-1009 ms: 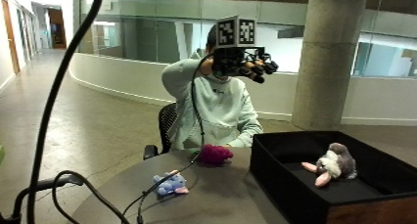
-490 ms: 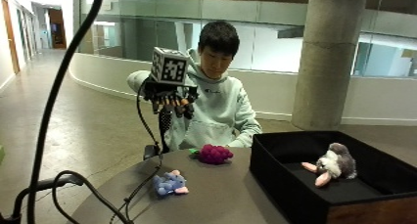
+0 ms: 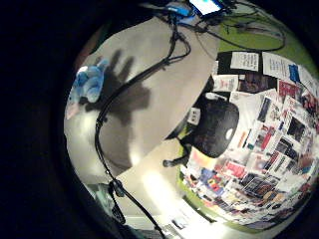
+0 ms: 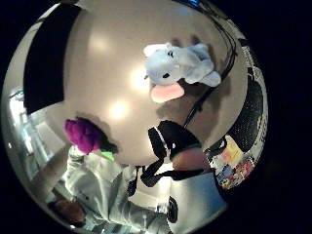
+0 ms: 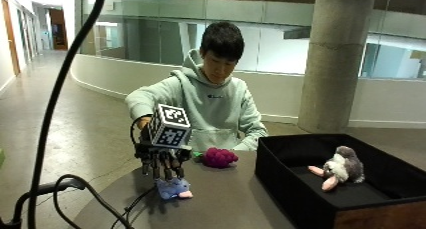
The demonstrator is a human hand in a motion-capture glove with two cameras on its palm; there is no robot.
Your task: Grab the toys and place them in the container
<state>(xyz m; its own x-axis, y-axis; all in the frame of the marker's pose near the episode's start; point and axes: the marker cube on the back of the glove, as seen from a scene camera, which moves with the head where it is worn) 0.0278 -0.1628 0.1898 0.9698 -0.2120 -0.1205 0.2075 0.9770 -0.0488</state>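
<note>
My black-gloved right hand (image 5: 162, 161) above round grey table (image 5: 226, 204), fingers pointing down and spread, holding nothing. Directly under fingertips: small blue plush toy with pink ear (image 5: 174, 188), lying on table; I can't tell if fingers touch it. Thumb-side palm view shows same toy (image 4: 178, 66) close below palm. Purple fuzzy plush toy (image 5: 220, 157) on table near person's chest, apart from hand. Black rectangular fabric container (image 5: 296, 189) at table's side, grey-and-white plush animal with pink feet (image 5: 339, 168) lying inside.
</note>
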